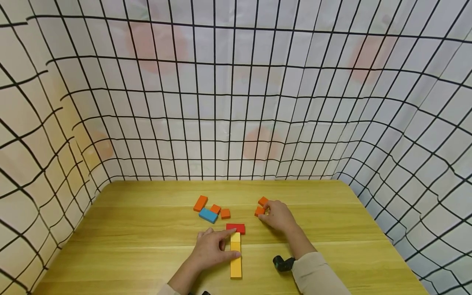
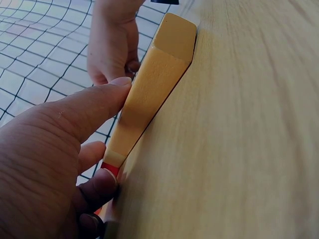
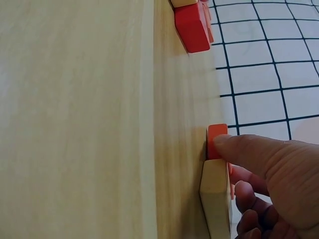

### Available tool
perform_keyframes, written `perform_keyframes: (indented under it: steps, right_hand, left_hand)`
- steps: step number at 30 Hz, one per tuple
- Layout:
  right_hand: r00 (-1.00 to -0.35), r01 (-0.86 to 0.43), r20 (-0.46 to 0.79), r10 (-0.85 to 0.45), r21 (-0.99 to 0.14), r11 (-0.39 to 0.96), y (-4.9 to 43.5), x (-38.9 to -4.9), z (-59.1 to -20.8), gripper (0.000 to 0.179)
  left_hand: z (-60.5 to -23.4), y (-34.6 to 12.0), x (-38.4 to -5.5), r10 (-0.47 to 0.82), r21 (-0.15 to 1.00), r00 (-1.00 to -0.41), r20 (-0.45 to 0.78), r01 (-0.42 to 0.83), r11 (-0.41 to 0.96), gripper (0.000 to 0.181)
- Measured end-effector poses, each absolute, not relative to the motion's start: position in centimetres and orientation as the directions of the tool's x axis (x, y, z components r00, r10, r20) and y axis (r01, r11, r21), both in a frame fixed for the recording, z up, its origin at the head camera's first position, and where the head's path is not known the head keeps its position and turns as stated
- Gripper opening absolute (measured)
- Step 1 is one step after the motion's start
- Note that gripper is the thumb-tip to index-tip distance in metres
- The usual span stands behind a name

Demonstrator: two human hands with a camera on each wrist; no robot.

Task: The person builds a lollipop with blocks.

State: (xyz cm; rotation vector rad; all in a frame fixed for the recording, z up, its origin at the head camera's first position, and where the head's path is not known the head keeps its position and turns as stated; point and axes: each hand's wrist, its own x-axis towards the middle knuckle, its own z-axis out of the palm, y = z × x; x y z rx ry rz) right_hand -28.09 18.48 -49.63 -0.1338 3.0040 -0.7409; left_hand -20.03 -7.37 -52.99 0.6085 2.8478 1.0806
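A row of yellow blocks (image 1: 236,268) runs lengthwise on the table up to a red block (image 1: 239,228) lying crosswise at its far end. My left hand (image 1: 212,248) lies along the row's left side. Its straight thumb touches a yellow block (image 2: 149,84), and its index fingertip reaches the red block. To the right, my right hand (image 1: 279,217) pinches a small orange block (image 1: 259,211) between thumb and index finger. Another orange block (image 1: 263,201) lies just beyond those fingertips. Beside the pinched one stands a pale yellow block (image 3: 215,181), mostly covered by the hand in the head view.
Left of centre lie a long orange block (image 1: 200,203), a blue block (image 1: 208,215) and two small orange blocks (image 1: 225,214). Black netting (image 1: 232,96) over pale sheeting rises behind and beside the wooden table (image 1: 147,237). A black device (image 1: 283,264) sits at the right wrist.
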Motion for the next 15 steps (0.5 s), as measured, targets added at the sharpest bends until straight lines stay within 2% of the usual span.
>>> perform_keyframes:
  steps: [8, 15]
  right_hand:
    - [-0.988, -0.132, 0.002, -0.154, -0.523, 0.842, 18.0, -27.9, -49.6, 0.032]
    - [-0.978, -0.178, 0.007, -0.209, -0.555, 0.813, 16.9, -27.5, -48.8, 0.025]
  left_hand:
    - [-53.2, -7.5, -20.1, 0.37, 0.642, -0.923, 0.103, 0.346, 0.685, 0.07]
    - [-53.4, -7.4, -20.2, 0.372, 0.639, -0.923, 0.101, 0.346, 0.687, 0.071]
